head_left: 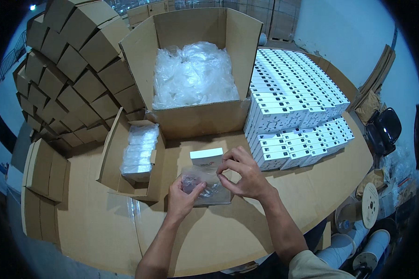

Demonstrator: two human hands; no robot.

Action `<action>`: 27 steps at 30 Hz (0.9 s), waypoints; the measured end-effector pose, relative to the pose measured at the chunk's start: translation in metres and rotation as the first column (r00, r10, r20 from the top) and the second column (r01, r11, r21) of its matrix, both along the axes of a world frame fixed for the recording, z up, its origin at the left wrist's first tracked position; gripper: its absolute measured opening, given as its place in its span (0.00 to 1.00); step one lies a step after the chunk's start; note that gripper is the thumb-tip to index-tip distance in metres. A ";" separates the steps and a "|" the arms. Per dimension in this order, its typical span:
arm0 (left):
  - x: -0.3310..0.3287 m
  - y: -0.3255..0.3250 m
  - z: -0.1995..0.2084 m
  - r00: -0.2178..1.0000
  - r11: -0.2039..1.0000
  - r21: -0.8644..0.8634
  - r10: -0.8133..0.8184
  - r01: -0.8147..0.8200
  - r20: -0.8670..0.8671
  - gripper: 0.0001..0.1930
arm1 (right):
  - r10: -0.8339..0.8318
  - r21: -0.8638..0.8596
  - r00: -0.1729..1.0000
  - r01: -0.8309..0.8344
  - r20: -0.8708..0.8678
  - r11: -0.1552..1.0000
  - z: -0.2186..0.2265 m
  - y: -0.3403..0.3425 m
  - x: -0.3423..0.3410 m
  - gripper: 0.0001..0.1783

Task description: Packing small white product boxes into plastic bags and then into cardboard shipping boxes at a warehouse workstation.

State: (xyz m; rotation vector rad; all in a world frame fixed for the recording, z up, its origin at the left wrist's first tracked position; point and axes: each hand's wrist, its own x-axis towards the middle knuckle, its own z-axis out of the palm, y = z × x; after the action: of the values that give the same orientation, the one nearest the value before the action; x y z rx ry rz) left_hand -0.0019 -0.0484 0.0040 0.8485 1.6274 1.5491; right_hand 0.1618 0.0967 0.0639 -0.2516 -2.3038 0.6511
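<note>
A clear plastic bag [215,197] lies low over the cardboard-covered table in front of me. My left hand [183,195] grips its left side, thumb on top. At the bag's upper right edge, my right hand [244,174] pinches with thumb and forefinger; the thin film there is hard to make out. Just beyond the bag is a small white box [206,154] with faint print on its front. To the left, an open carton [154,183] holds a row of white boxes wrapped in clear plastic [139,151].
A large open carton [198,114] full of loose plastic bags [193,74] stands at the back. White boxes [284,116] are stacked high on the right. Brown cartons [74,83] pile up at the far left. Cable spools [370,204] and a black chair [384,130] stand beyond the table's right edge.
</note>
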 end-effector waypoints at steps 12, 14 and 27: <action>0.007 0.000 0.003 0.999 0.999 -0.007 -0.039 0.039 -0.037 0.14 | -0.122 0.332 0.985 0.076 0.120 0.940 0.003 -0.012 0.003 0.13; 0.006 -0.001 -0.004 0.992 0.999 -0.008 -0.041 0.040 -0.119 0.14 | -0.105 0.326 0.986 0.058 0.129 0.943 0.002 -0.017 0.000 0.12; 0.005 -0.002 -0.002 0.947 0.992 -0.079 -0.121 0.102 -0.296 0.27 | 0.048 -0.046 0.987 -0.042 0.156 0.998 -0.012 -0.019 -0.007 0.11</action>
State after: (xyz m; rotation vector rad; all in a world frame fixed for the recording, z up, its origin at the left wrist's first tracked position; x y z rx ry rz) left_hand 0.0036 -0.0503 0.0016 1.1671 1.7959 1.3316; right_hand 0.1544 0.0776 0.0514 -0.2805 -2.4539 0.7272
